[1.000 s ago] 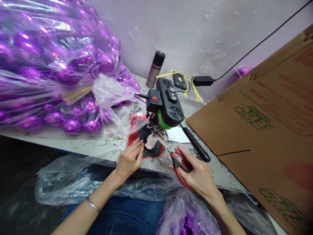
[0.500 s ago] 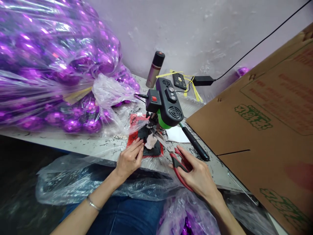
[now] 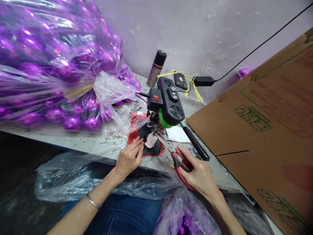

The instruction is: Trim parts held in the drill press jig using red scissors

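My right hand (image 3: 199,173) grips scissors (image 3: 179,164) by their red and black handles. Their blades point up and left, under the head of a small black and green press machine (image 3: 171,101), where the tips are hard to make out. My left hand (image 3: 129,156) rests at the left edge of the machine's black base (image 3: 153,150), fingers close together and fingertips bent down; whatever they pinch is hidden. On the base, just right of those fingertips, lies a crumpled whitish-pink scrap (image 3: 151,141). A red sheet (image 3: 133,135) shows beneath the base.
Clear bags of shiny purple balls (image 3: 56,71) fill the left. A spray can (image 3: 156,68) stands behind the machine, whose lever (image 3: 195,143) juts right. A large cardboard box (image 3: 264,137) leans on the right. Black clippings litter the table (image 3: 105,143); another purple bag (image 3: 188,212) is at my lap.
Very little differs. The view has shifted slightly, and both hands keep their places, with the scissors still in my right hand under the machine's head.
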`<state>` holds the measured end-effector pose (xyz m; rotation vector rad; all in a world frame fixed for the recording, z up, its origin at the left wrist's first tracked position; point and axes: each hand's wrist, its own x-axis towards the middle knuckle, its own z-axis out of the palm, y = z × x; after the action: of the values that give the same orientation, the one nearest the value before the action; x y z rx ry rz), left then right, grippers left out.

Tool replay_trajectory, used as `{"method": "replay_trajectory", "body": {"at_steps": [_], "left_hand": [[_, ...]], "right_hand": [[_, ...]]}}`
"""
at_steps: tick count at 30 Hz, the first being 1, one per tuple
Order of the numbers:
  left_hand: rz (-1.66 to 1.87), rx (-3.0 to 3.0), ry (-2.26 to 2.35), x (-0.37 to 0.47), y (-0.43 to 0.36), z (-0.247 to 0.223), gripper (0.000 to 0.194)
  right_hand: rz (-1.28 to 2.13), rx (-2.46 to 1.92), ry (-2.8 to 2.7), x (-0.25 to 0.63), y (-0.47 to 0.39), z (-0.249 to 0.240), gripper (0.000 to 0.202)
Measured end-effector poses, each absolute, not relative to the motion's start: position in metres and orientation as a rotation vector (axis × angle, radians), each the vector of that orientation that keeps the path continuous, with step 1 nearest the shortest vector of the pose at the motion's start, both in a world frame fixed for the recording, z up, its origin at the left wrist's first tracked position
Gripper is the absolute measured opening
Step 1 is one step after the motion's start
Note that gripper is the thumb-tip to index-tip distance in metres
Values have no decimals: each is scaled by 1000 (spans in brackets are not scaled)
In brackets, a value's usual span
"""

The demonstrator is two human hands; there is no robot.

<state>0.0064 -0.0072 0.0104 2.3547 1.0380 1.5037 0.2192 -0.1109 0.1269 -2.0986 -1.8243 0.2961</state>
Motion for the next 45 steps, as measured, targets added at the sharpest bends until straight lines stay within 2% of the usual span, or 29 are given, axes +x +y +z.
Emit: {"method": "replay_trajectory", "body": {"at_steps": [11, 19, 28, 36, 45], "left_hand": [[1492, 2367, 1043, 5, -8, 12, 21], [1465, 2372, 1049, 4, -8, 11, 21], [1446, 2379, 1036, 3, -7, 9, 24], [1455, 2378, 1051, 5, -9, 11, 23], [1454, 2400, 1018, 3, -8, 11, 21]], "right_hand": [[251, -2106, -1858, 207, -99, 130, 64], [245, -2014, -1953, 223, -108, 137, 41], [154, -1968, -1982, 215, -98, 126, 47], [201, -1941, -2025, 234, -108, 133, 34], [85, -1961, -2038, 215, -93, 128, 46]]}}
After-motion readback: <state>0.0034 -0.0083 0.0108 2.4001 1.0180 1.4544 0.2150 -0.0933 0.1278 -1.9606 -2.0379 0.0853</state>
